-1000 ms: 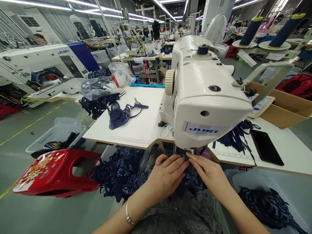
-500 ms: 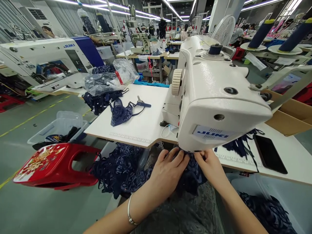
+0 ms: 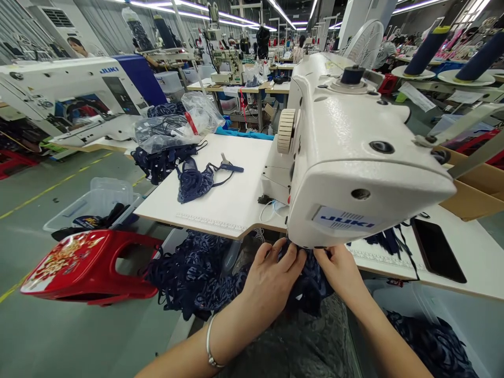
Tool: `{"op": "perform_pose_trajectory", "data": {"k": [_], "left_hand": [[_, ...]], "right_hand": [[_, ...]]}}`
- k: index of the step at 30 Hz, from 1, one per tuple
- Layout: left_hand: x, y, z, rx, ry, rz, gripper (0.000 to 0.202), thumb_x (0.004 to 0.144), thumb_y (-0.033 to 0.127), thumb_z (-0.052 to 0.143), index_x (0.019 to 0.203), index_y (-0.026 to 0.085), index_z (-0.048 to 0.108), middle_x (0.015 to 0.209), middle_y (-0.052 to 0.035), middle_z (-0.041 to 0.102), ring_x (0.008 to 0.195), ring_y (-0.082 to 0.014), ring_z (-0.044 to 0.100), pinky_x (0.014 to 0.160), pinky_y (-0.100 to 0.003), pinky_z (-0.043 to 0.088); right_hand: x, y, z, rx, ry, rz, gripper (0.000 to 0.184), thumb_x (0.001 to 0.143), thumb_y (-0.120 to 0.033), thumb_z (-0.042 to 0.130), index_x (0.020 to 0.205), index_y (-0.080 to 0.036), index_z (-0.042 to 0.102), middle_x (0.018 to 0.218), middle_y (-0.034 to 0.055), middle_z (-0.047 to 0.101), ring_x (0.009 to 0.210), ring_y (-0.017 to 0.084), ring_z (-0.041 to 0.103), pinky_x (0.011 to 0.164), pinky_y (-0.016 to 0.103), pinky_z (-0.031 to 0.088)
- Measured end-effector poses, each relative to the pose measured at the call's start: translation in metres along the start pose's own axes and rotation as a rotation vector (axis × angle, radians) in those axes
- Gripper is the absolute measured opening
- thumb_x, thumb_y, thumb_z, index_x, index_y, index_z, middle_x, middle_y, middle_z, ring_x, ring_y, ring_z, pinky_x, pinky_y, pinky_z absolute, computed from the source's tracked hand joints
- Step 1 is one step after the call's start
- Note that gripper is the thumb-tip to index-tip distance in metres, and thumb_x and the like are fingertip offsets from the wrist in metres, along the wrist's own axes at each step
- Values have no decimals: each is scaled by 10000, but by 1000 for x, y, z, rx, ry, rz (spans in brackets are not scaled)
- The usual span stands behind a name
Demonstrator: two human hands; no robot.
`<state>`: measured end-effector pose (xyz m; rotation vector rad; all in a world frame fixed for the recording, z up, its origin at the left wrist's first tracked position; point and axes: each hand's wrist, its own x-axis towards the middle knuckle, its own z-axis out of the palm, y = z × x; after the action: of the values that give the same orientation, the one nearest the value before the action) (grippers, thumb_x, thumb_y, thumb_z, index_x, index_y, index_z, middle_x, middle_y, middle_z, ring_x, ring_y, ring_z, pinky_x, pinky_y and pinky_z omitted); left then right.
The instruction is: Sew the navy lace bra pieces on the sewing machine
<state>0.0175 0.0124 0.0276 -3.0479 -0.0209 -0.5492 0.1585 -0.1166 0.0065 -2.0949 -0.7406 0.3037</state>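
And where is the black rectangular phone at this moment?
In the head view, the black rectangular phone lies on the white tabletop at the right, beside the dark blue fabric straps and to the right of the white JUKI sewing machine.

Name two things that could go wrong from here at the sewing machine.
The left hand and right hand touch navy fabric close under the head of the sewing machine, so either might get caught. The black phone lies near the front edge of the white table; a bump could knock it off.
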Motion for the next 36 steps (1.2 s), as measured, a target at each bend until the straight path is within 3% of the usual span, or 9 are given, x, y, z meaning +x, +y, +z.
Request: {"op": "perform_pose_trajectory", "data": {"k": [19,27,36], "left_hand": [[0,0,0,0,-18,0,434,926,117,470,1351,207,478,1301,-74,556,1246,-266,463,962,-391,313],[-2,1,-2,-27,-53,-28,432,945,129,431,1372,187,452,1312,-82,550,1190,-236,486,974,-396,306],[0,1,-4,-7,-60,-30,424,943,122,432,1362,185,450,1242,-96,577,1129,-231,518,954,-394,322]], "right_hand": [[-2,4,0,-21,-9,-22,290,903,-491,426,942,-217,515,677,36,624,548,228,562,483,272,342],[1,2,0,-105,-42,-28,276,858,-477,388,711,-252,453,575,33,548,542,247,544,494,295,319],[1,2,2,-36,-59,-41,292,884,-493,421,717,-254,437,503,-24,441,411,186,433,419,270,234]]}}
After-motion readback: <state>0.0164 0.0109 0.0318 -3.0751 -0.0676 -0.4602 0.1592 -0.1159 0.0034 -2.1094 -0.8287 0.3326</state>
